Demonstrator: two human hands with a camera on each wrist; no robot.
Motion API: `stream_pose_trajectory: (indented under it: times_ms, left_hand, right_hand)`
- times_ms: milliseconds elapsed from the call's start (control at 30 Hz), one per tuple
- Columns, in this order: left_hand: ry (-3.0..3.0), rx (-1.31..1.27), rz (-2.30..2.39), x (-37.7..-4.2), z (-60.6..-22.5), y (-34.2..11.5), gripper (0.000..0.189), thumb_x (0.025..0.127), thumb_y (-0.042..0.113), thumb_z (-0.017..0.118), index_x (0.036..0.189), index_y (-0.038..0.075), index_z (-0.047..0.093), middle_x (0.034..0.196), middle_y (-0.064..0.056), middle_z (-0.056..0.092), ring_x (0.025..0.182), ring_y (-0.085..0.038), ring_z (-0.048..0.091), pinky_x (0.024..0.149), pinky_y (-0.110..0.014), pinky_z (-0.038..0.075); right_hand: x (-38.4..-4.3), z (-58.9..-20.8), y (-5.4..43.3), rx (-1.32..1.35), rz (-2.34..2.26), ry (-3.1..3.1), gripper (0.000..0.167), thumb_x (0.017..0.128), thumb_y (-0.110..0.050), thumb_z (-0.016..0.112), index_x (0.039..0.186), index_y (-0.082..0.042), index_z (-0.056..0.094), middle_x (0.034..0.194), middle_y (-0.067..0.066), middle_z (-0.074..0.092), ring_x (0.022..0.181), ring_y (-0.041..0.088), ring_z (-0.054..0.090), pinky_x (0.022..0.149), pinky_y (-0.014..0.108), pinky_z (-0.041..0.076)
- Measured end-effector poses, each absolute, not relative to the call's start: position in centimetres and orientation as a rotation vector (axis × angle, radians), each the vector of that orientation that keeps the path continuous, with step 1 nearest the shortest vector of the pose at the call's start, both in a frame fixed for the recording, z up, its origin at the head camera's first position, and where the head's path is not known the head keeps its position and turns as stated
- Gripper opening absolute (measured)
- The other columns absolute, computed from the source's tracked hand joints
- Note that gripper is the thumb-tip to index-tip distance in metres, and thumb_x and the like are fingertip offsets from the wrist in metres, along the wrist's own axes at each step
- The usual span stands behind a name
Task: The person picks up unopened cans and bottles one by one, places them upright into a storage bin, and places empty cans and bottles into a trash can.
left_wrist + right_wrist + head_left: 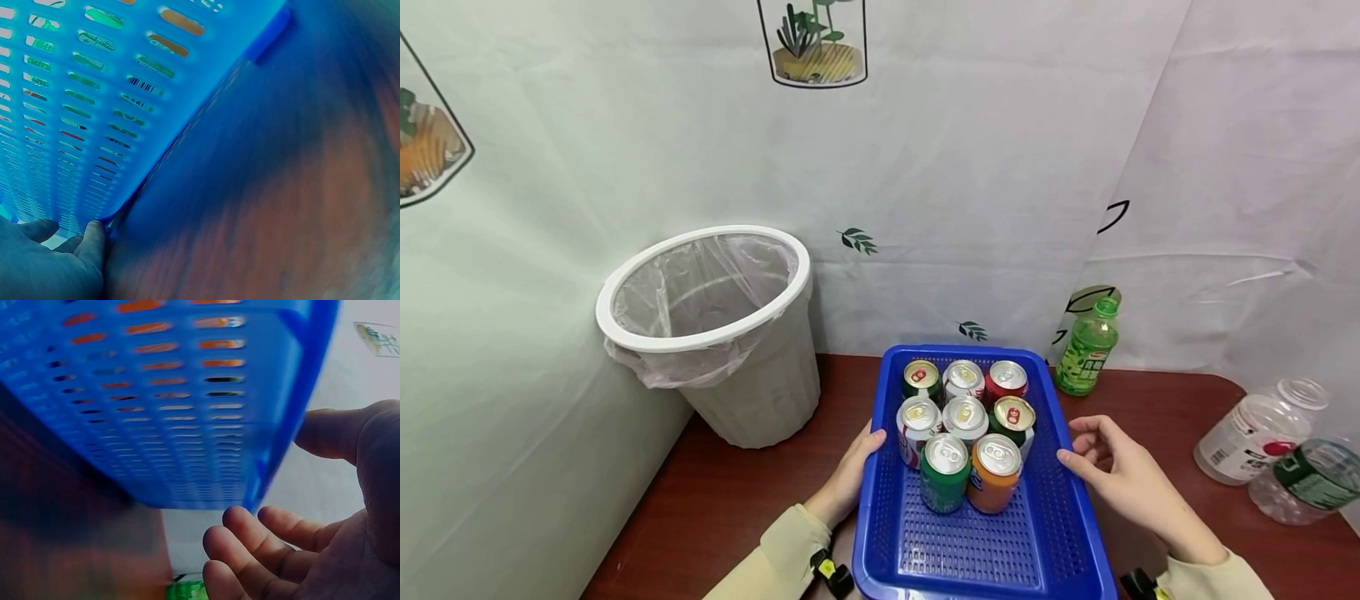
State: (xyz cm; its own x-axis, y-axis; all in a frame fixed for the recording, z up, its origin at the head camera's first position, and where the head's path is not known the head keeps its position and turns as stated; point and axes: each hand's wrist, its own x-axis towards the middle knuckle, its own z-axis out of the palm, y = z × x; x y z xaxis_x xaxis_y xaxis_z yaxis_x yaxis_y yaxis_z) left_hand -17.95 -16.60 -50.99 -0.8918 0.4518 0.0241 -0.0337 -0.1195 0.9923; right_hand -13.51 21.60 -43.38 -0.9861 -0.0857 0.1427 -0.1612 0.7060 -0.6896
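A blue plastic basket [970, 550] with perforated sides stands in front of me and holds several drink cans, among them a green can [945, 475] and an orange can [995, 477] at the front. My left hand [847, 475] holds the basket's left side, its thumb on the rim and the other fingers mostly hidden by the basket in the head view. On the opposite side is my right hand [1120, 475], thumb at the right rim. Its loosely bent fingers [240, 537] stand apart from the basket wall in the right wrist view.
A white bin [760, 392] with a clear liner stands at the left. Behind the basket's right corner is a green bottle [1084, 354]. Farther right, a clear wide-mouthed jar [1247, 437] and a green-labelled bottle [1311, 479] lean on the brown table [700, 517]. White cloth hangs behind.
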Motion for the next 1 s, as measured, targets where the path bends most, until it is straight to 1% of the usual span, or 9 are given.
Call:
stream_pose_trajectory:
  times_ms: [233, 433, 533, 600, 700, 767, 833, 1000]
  left_hand:
    - [1.833, 0.46, 2.075, -17.9, -51.0, -16.7, 0.064, 0.107, 0.039, 0.032, 0.166, 0.025, 0.012, 0.167, -0.014, 0.028, 0.142, -0.032, 0.041, 0.111, -0.04, 0.039]
    - [1.83, 0.463, 2.075, -17.9, -50.9, -16.7, 0.063, 0.107, 0.038, 0.031, 0.166, 0.026, 0.012, 0.168, -0.012, 0.027, 0.144, -0.032, 0.039, 0.112, -0.04, 0.037]
    - [1.834, 0.464, 2.07, -17.9, -50.8, -16.6, 0.063, 0.107, 0.038, 0.031, 0.166, 0.027, 0.012, 0.168, -0.012, 0.026, 0.144, -0.033, 0.038, 0.113, -0.04, 0.036]
    - [1.838, 0.469, 2.067, -17.9, -50.7, -16.6, 0.063, 0.107, 0.038, 0.031, 0.166, 0.026, 0.012, 0.168, -0.013, 0.026, 0.144, -0.033, 0.038, 0.113, -0.04, 0.036]
    - [1.84, 0.484, 2.066, -17.9, -50.7, -16.6, 0.064, 0.107, 0.038, 0.03, 0.167, 0.024, 0.011, 0.168, -0.014, 0.025, 0.144, -0.033, 0.038, 0.113, -0.041, 0.036]
    - [1.842, 0.492, 2.064, -17.9, -50.6, -16.6, 0.065, 0.107, 0.038, 0.03, 0.167, 0.023, 0.011, 0.168, -0.015, 0.025, 0.144, -0.033, 0.038, 0.113, -0.041, 0.037]
    - [1.84, 0.494, 2.066, -18.0, -50.6, -16.5, 0.065, 0.107, 0.038, 0.031, 0.167, 0.023, 0.011, 0.169, -0.014, 0.025, 0.145, -0.033, 0.037, 0.113, -0.041, 0.036]
    - [1.832, 0.488, 2.071, -18.0, -50.5, -16.5, 0.064, 0.107, 0.038, 0.031, 0.166, 0.025, 0.012, 0.169, -0.011, 0.025, 0.146, -0.033, 0.036, 0.114, -0.041, 0.035]
  right_hand:
    - [-13.5, -44.0, 21.7, 0.203, 1.128, -2.898, 0.045, 0.099, -0.032, 0.071, 0.132, -0.004, 0.059, 0.102, 0.004, 0.066, 0.08, 0.002, 0.058, 0.071, 0.024, 0.05]
    - [-13.6, -44.5, 21.9, 0.223, 1.14, -2.938, 0.04, 0.102, -0.035, 0.064, 0.132, -0.008, 0.063, 0.104, 0.001, 0.071, 0.082, 0.0, 0.061, 0.072, 0.024, 0.051]
    - [-13.6, -44.8, 22.0, 0.208, 1.214, -2.992, 0.041, 0.105, -0.039, 0.058, 0.133, -0.01, 0.062, 0.104, 0.002, 0.072, 0.083, 0.003, 0.065, 0.072, 0.026, 0.052]
    - [-13.6, -45.0, 22.1, 0.207, 1.26, -3.029, 0.044, 0.107, -0.041, 0.054, 0.136, -0.009, 0.059, 0.109, 0.004, 0.072, 0.087, 0.006, 0.066, 0.074, 0.027, 0.053]
    - [-13.6, -45.4, 22.3, 0.202, 1.364, -3.046, 0.048, 0.108, -0.04, 0.049, 0.141, -0.005, 0.057, 0.113, 0.007, 0.073, 0.089, 0.008, 0.069, 0.076, 0.026, 0.054]
    - [-13.6, -45.7, 22.4, 0.26, 1.467, -3.028, 0.052, 0.11, -0.036, 0.045, 0.145, 0.001, 0.053, 0.116, 0.012, 0.073, 0.09, 0.008, 0.07, 0.077, 0.027, 0.056]
    - [-13.7, -46.0, 22.5, 0.322, 1.615, -2.987, 0.053, 0.112, -0.033, 0.041, 0.145, 0.006, 0.05, 0.114, 0.017, 0.074, 0.088, 0.009, 0.072, 0.076, 0.028, 0.057]
    - [-13.8, -46.5, 22.8, 0.535, 2.011, -2.83, 0.055, 0.114, -0.028, 0.031, 0.146, 0.017, 0.039, 0.115, 0.03, 0.071, 0.089, 0.017, 0.076, 0.075, 0.036, 0.061]
